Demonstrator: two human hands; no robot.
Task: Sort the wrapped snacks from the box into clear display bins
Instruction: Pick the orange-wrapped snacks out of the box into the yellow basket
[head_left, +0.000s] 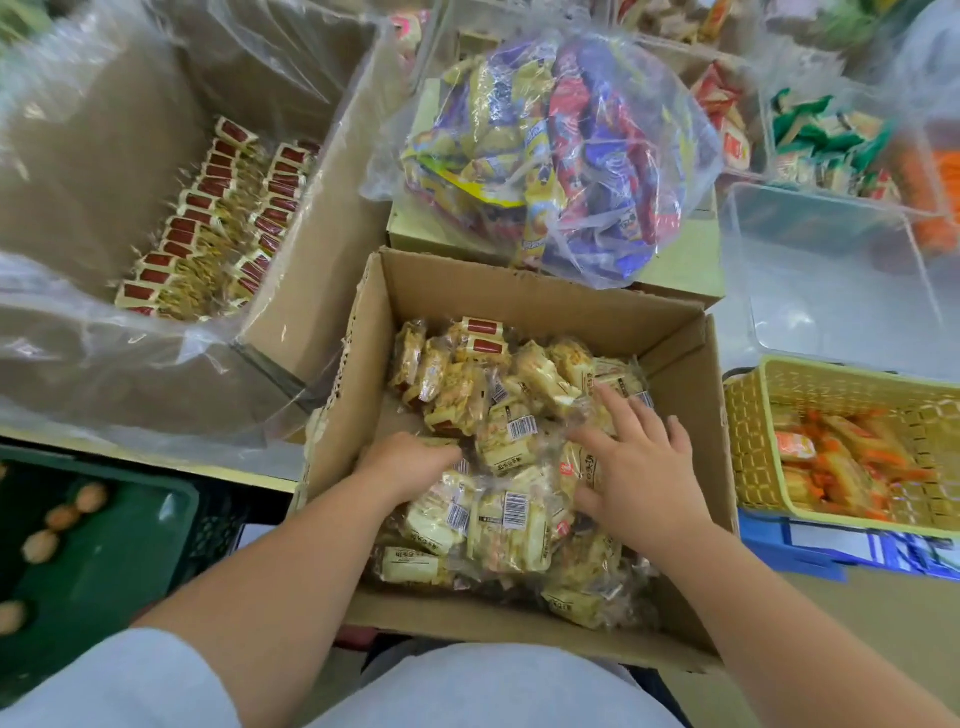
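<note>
Near centre, a cardboard box (519, 291) of matt brown corrugated board holds wrapped snacks (498, 415) in glossy, crinkled plastic film. At left, thin wrinkled clear plastic sheeting (130, 374) lines a larger carton (322, 218) of matt cardboard. Far centre sits a shiny clear plastic bag (597, 156). At right are a smooth, transparent hard-plastic clear bin (831, 312) and a yellow latticed plastic basket (748, 431).

Print on the wrapped snacks (511, 512) is too blurred to read.

Left hand (410, 462): fingertips vanish under the wrapped snacks (498, 457), wrapper print too small to read. At three o'clock, the yellow basket (753, 415) runs off frame.
</note>
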